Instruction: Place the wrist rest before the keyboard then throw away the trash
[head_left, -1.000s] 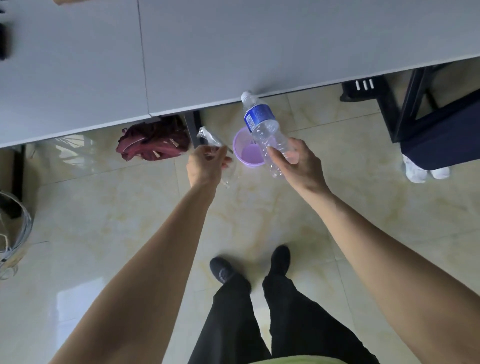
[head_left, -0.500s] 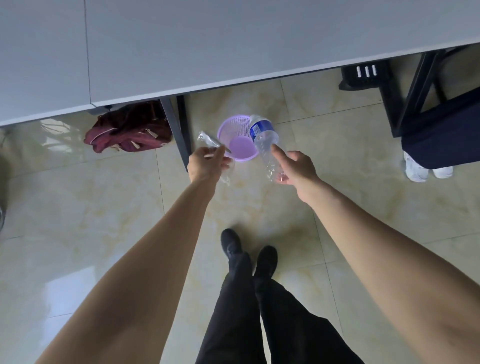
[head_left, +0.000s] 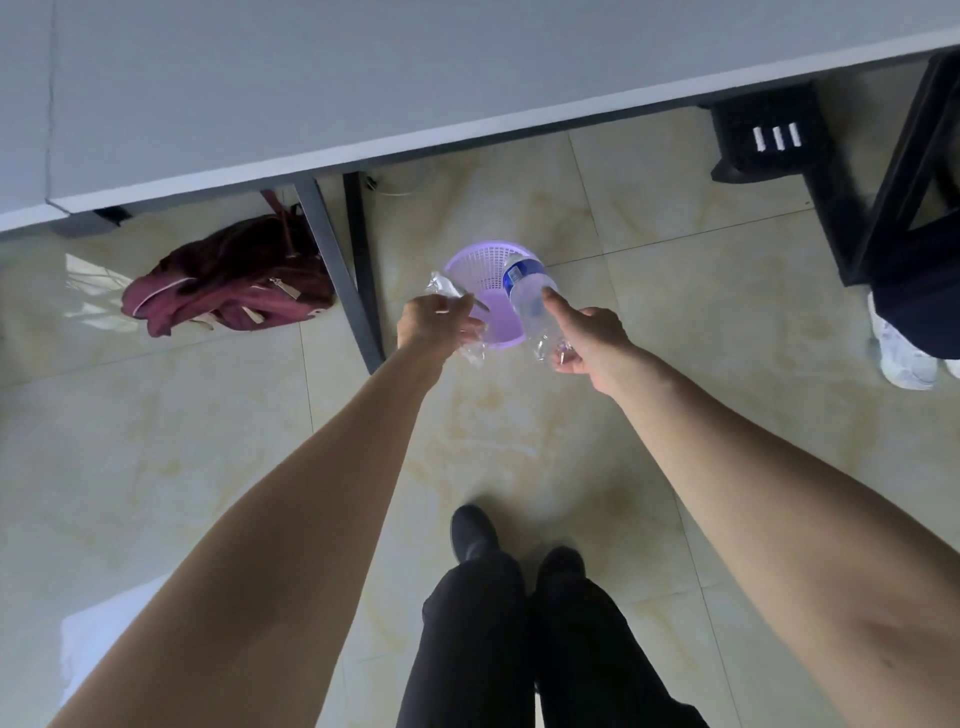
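A small purple mesh bin (head_left: 480, 262) stands on the tiled floor just past the desk's front edge. My left hand (head_left: 434, 325) is closed on a crumpled clear plastic wrapper (head_left: 441, 286) at the bin's left rim. My right hand (head_left: 589, 338) holds an empty clear bottle (head_left: 530, 301) with a blue label; the bottle tilts cap-first over the bin's right rim. The fingers lie loosely along the bottle. The keyboard and the wrist rest are out of view.
A grey desk (head_left: 363, 78) fills the top, with dark legs (head_left: 337, 280) left of the bin. A maroon bag (head_left: 228, 280) lies on the floor further left. A black frame (head_left: 883, 182) and another person's white shoe (head_left: 898, 348) are at the right.
The view has moved closer to the bin. Both hands have come over its rim, and the bottle now tips further into the opening.
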